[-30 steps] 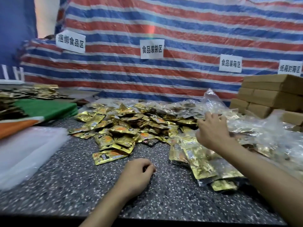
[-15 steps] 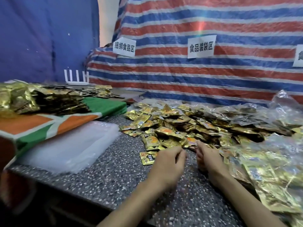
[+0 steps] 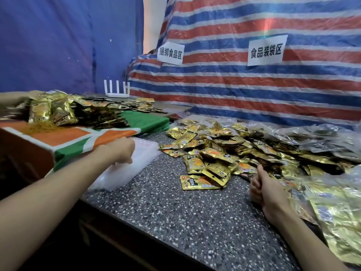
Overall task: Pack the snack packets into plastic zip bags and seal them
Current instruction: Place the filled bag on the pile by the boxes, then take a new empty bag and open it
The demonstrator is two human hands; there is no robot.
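Speckled stone counter (image 3: 175, 216), backed by a striped tarpaulin (image 3: 244, 90) bearing two paper signs (image 3: 266, 49). Loose gold snack packets (image 3: 214, 151): one heap at mid-counter, nearest packet (image 3: 199, 181) lying flat at its front edge. Empty zip bags (image 3: 125, 170): a flat translucent stack at the counter's left end, just beside an orange, green and white cloth (image 3: 68, 137) carrying further packets (image 3: 78, 112). Filled zip bags (image 3: 332, 204): piled at the right. Left hand (image 3: 119, 151): on the empty stack, fingers bent down onto the top bag; whether it pinches one cannot be told. Right hand (image 3: 261, 189): curled into a fist, thumb up, holding nothing, resting on the counter beside the heap.
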